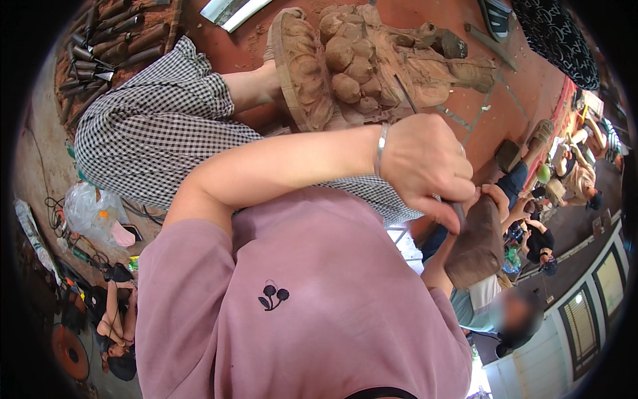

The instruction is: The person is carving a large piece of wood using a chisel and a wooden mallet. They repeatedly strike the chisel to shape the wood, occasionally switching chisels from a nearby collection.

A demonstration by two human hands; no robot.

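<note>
- Mauve knit shirt [312,312] fills the lower frame, soft matte fabric, small dark cherry motif on the chest.
- Left forearm crosses the frame from lower left to right, bare, with a thin silver bangle [379,149] at the wrist.
- Left hand [425,166]: grip pressed together in a fist around a thin metal chisel [407,96]; dark shaft runs up out of the fist, tip touching the carving.
- Right hand [500,198] mostly hidden behind the left fist; fingers curl over the top of a wooden mallet [475,246], a blocky brown piece with rough worn faces. Grip wrapped closed on it; thumb side not visible.
- Checked trousers [156,126], black-and-white gingham, creased, cover the bent leg on the left; bare shin meets the carving's base.
- Wooden statue [372,63] lies on its side on the red floor [478,113], upper centre, just beyond the left fist. Pale raw wood, unvarnished; round petal-ribbed pedestal at left, bulbous rounded lobes in the middle, folded drapery shapes to the right.
- Row of carving tools [109,36], dark handles, lies in sawdust at upper left.
- Clear plastic bag [93,209] and cables at left edge.
- Other people sit at the far right by a pale wall, small, details unclear.
</note>
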